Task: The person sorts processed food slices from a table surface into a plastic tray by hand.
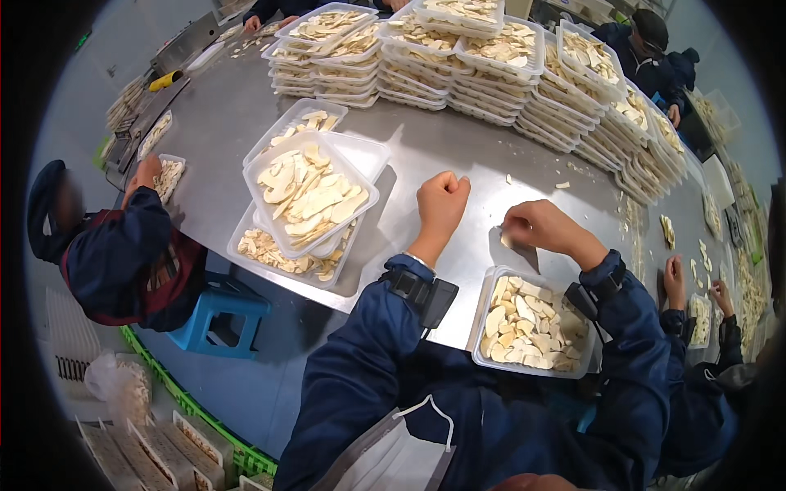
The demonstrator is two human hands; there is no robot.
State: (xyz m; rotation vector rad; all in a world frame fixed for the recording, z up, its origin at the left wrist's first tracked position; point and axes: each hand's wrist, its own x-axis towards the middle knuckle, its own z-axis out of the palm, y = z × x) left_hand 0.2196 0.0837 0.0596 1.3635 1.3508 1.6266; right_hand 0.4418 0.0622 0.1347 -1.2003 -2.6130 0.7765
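Note:
My left hand (pixel 441 205) is curled into a fist above the steel table, with nothing visible in it. My right hand (pixel 546 230) has its fingertips pinched together, slightly blurred, at a small pale slice (pixel 506 240), which they partly cover. Close to my body at the table edge, below my right hand, sits a clear plastic tray (pixel 482 319) of pale slices (pixel 522 319) that look like dried mushroom. To the left of my left hand, a tilted tray of larger slices (pixel 307 190) rests on other trays, one holding smaller pieces (pixel 264 248).
Stacked filled trays (pixel 491 92) form a wall across the back of the steel table (pixel 393 141). Crumbs (pixel 562 185) lie to the right. Co-workers sit at left (pixel 123 245) and right (pixel 694 393), others stand behind the stacks. A blue stool (pixel 224 316) and green crate (pixel 184 399) are at lower left.

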